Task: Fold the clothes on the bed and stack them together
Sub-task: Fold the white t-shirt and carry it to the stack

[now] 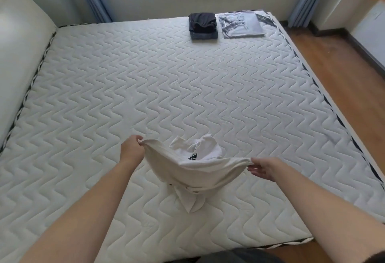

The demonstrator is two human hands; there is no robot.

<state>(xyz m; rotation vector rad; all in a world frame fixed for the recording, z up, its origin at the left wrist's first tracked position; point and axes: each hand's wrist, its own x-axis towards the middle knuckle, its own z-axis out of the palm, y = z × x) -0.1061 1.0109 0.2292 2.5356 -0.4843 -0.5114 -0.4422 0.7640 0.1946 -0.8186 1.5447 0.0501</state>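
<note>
Both hands, left (131, 149) and right (264, 168), pinch a crumpled white cotton T-shirt (193, 165) above the quilted white mattress (145, 79); folded dark clothes (203, 25) sit far back.

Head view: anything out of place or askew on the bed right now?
Nothing damaged. The white shirt hangs bunched and unfolded between the left hand and right hand. At the far edge, the dark folded pile and the folded grey shirt lie side by side, not stacked together.
</note>
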